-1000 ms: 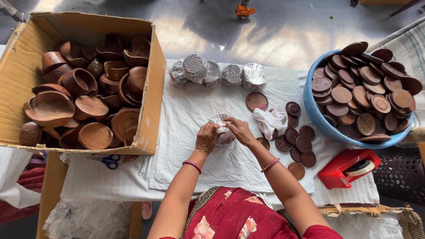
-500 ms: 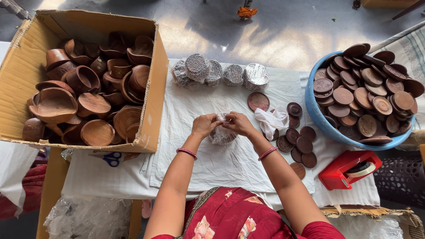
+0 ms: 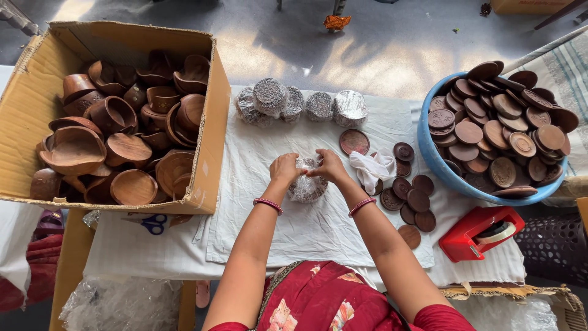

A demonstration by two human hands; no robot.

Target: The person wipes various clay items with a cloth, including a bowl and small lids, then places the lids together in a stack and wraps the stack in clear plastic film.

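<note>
- Cardboard box of wooden bowls, far left.
- Blue tub of wooden lids, right.
- Red tape dispenser, near right.
- Plastic-wrapped bundle, centre of the white cloth.
- Left hand and right hand pinch the bundle's top, fingers closed on the wrap.

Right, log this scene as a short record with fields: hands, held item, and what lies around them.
left hand: gripping the wrapped bundle from its left side
right hand: gripping the same bundle from its right side
wrapped bundle: round, in clear bubble wrap, on the white cloth
cardboard box: full of brown wooden bowls
blue tub: heaped with brown discs
red tape dispenser: right, near table edge
</note>
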